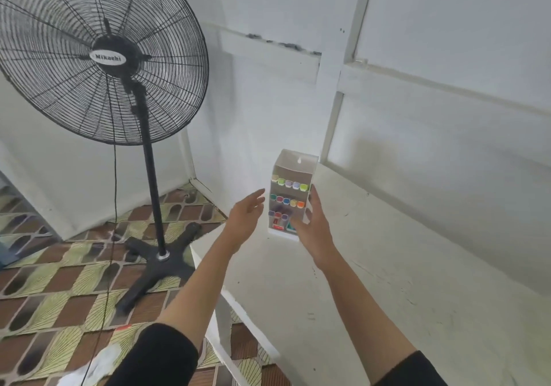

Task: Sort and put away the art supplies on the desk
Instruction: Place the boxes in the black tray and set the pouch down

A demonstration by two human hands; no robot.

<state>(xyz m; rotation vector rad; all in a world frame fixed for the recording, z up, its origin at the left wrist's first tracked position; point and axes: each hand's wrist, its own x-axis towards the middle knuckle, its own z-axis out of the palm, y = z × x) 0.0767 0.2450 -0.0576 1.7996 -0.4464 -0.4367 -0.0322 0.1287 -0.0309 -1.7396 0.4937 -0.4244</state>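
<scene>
Seemingly near finished, our right hand (313, 230) grips the white tiered card box of sorted colour-capped markers (293, 174), our left hand (244, 216) open just beside it.

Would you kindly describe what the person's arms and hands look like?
The left sleeve and right sleeve are black, ending near the elbows, with forearms bare. The left hand and right hand show no gloves, rings or watch; the right thumbnail looks dark-painted.

Black pedestal fan (108, 58); patterned floor (44, 311); perhaps cloth (108, 356).
</scene>
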